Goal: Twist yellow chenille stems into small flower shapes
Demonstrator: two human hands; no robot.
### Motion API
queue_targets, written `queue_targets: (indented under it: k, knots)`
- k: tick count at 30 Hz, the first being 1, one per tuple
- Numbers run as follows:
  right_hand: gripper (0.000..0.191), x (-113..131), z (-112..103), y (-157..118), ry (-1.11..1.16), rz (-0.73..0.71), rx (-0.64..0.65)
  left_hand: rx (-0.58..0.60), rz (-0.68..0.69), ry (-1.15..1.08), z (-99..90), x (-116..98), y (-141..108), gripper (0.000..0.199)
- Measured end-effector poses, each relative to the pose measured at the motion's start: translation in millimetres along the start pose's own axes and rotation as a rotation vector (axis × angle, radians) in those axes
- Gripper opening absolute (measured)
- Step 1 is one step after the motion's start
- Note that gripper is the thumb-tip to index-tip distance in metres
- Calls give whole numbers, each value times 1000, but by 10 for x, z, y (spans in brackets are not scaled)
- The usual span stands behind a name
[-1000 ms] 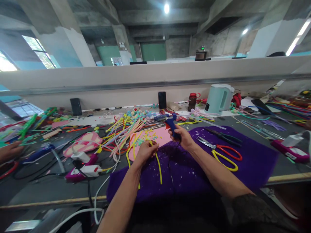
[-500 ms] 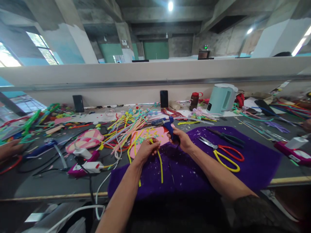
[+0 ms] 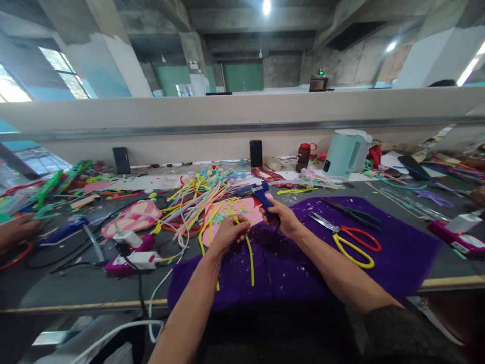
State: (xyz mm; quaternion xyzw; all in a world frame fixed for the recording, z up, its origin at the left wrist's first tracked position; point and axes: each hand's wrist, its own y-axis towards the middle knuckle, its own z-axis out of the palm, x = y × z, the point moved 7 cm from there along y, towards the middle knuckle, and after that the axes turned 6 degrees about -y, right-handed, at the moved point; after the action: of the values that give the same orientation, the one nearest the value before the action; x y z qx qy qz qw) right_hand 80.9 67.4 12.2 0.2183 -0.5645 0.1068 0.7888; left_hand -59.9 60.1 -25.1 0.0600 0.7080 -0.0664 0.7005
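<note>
My left hand (image 3: 232, 231) pinches a yellow strip (image 3: 250, 260), whose end hangs down over a purple cloth (image 3: 295, 278). Wrapped round the handle of a blue glue gun (image 3: 262, 196) is my right hand (image 3: 279, 216); the gun's nozzle end points left. Under and beyond my hands a pink mat (image 3: 255, 212) bears small yellow and green bits. Scissors (image 3: 354, 242) with one red and one yellow handle lie on the cloth at the right, below dark-handled pliers (image 3: 356, 216).
Behind the mat lies a pile of coloured strips (image 3: 193, 202). Power strips (image 3: 131, 263) with cables sit at the left. A phone (image 3: 256, 153), a bottle (image 3: 303, 157) and a kettle (image 3: 346, 154) stand at the back. Another person's hand (image 3: 17, 232) is at the far left.
Both my hands keep nearly the same place and hold the same things. The other person's hand at the far left has shifted slightly.
</note>
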Motion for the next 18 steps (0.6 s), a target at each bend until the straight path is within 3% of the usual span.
queue_targets:
  k: [12, 18]
  knots:
    - [21, 31, 2, -48, -100, -60, -81, -17, 3, 26, -10, -13, -15, 20]
    - [32, 6, -69, -36, -167, -81, -162, -30, -4, 17, -20, -6, -16, 14]
